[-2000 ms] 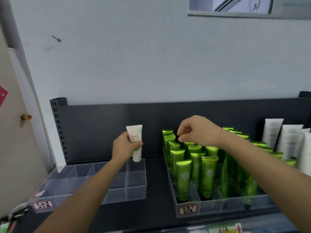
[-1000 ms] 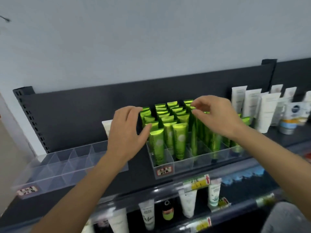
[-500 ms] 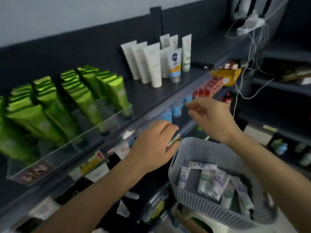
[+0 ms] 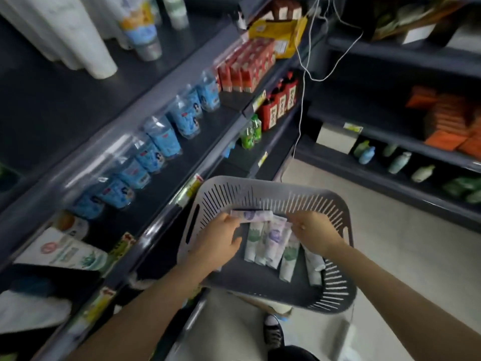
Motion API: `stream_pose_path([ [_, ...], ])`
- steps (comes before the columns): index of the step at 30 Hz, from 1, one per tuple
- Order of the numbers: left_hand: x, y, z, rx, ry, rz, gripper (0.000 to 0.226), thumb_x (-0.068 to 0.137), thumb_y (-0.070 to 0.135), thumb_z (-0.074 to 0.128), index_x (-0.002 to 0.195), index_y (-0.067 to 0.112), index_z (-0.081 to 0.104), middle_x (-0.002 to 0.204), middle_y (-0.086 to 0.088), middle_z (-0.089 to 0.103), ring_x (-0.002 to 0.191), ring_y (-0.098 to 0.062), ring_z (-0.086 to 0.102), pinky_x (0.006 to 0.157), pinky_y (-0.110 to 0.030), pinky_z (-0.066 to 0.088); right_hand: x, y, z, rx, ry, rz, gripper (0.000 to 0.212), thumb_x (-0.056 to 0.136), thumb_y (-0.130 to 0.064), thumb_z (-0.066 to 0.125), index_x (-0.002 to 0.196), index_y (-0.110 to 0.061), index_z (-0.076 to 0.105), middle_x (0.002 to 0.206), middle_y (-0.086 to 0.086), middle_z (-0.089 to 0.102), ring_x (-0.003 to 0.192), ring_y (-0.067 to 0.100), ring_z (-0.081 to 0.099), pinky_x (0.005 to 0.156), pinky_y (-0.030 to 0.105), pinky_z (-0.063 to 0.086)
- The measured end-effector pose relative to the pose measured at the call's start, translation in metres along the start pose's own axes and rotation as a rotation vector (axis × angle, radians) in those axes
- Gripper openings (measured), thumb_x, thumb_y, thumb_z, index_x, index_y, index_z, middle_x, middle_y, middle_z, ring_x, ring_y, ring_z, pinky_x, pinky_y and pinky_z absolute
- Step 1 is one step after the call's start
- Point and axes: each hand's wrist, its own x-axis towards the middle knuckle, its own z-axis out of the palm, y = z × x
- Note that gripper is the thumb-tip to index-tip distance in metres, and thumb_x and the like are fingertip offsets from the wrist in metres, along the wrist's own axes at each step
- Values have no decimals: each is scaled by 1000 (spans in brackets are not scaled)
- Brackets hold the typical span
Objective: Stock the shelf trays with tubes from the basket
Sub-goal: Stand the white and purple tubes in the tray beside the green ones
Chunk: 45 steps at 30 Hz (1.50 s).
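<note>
The tubes [image 4: 270, 243] lie side by side in the grey basket [image 4: 260, 188] at lower centre of the frame. One purple-labelled crosswise tube [image 4: 253, 214] rests across their upper ends. The left hand [image 4: 218, 243] has its fingers stretched onto that tube's left end with the thumb spread apart, so it touches the tube without clamping it. The right hand [image 4: 315, 230] is curled over the row's right side, and I cannot tell whether it holds anything.

The main risk, as I judge it, is a weak fingertip grip on the slick crosswise tube. It could slide back into the basket or over the rim onto the floor [image 4: 390, 243]. What supports the basket is hidden, so pressing on its side wall may tip it. The shelf trays are out of view, so the lift up past the shelf edge [image 4: 153, 238] could knock a tube loose.
</note>
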Motion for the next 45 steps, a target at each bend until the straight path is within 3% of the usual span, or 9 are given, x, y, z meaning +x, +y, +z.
stream_pose_path([
  [6, 46, -28, 74, -163, -270, -310, 28, 89, 22, 58, 108, 1, 61, 111, -15, 63, 100, -27, 59, 78, -29, 43, 28, 40, 69, 8, -281, 328, 33, 96, -17, 41, 124, -5, 54, 132, 13, 54, 121, 27, 52, 98, 29, 40],
  [11, 70, -24, 123, -309, -395, -463, 18, 93, 25, 51, 88, 10, 59, 94, -15, 62, 84, -24, 55, 60, -29, 33, 55, 50, 108, 141, -232, 468, 28, 92, -21, 53, 113, -6, 63, 119, 13, 63, 107, 27, 60, 77, 27, 44],
  [16, 85, -16, 154, -591, -357, -643, 15, 83, 29, 62, 94, 19, 66, 99, -5, 68, 88, -20, 62, 79, -31, 52, 79, 40, 133, 318, -139, 612, 22, 85, -24, 59, 76, -4, 57, 75, 11, 58, 78, 28, 61, 52, 24, 36],
  [20, 92, -16, 156, -683, -431, -721, 24, 84, 31, 63, 99, 13, 68, 97, -5, 69, 90, -21, 63, 84, -36, 53, 89, 28, 143, 550, -106, 838, 25, 83, -19, 64, 98, -1, 60, 94, 15, 65, 81, 25, 59, 53, 23, 39],
  [25, 78, -22, 139, -939, -562, -765, 29, 82, 18, 70, 108, 8, 64, 102, -11, 71, 94, -23, 68, 85, -44, 56, 86, 20, 143, 757, -232, 925, 31, 77, -12, 71, 102, 0, 57, 91, 12, 64, 89, 26, 64, 61, 28, 51],
  [29, 61, -19, 106, -882, -532, -711, 25, 82, 13, 70, 105, 7, 63, 104, -13, 69, 96, -24, 67, 83, -42, 56, 68, 18, 126, 1103, -303, 945, 31, 73, 6, 69, 103, 3, 60, 95, 21, 68, 86, 35, 68, 77, 48, 58],
  [33, 46, -20, 48, -857, -401, -649, 35, 79, 5, 69, 113, 4, 59, 114, -11, 66, 98, -22, 64, 79, -37, 56, 52, -4, 88, 1106, -340, 823, 20, 72, 4, 70, 90, 0, 61, 67, 16, 62, 53, 23, 59, 43, 25, 44],
  [37, 8, -21, -28, -921, -227, -512, 45, 73, 2, 68, 115, 14, 59, 113, -4, 66, 102, -19, 63, 85, -37, 54, 35, -63, 34, 1074, -323, 473, 24, 71, 6, 70, 92, -4, 62, 72, 14, 60, 58, 19, 51, 51, 25, 37],
  [45, -125, -49, -162, -700, 325, -361, 49, 60, 13, 77, 102, 20, 51, 103, 7, 65, 90, -9, 62, 78, -33, 53, -39, -238, -34, 847, -181, -204, 31, 65, 17, 71, 88, -4, 68, 86, 11, 74, 80, 23, 71, 66, 31, 55],
])
